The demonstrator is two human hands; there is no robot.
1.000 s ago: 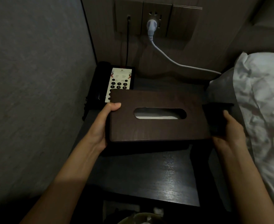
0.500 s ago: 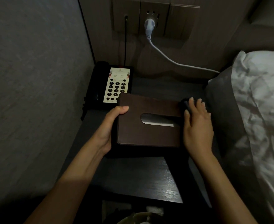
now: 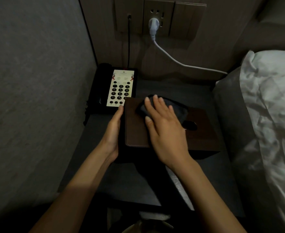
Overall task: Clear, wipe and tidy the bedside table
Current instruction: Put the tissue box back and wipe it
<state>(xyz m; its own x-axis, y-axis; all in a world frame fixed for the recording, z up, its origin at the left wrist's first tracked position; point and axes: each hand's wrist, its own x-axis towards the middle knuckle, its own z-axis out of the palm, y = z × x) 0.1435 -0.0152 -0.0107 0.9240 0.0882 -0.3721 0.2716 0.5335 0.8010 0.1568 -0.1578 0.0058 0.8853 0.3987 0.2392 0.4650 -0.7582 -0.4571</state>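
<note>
The brown tissue box sits near the middle of the bedside table, just in front of the telephone at its back left corner. The right hand presses a dark cloth flat onto the lid, fingers straight. The left hand braces the box's left side with fingers straight.

The right hand and the dark folded cloth under it cover most of the oval slot in the brown wooden tissue box. The grey plug cable vanishes behind the white pillow.
</note>
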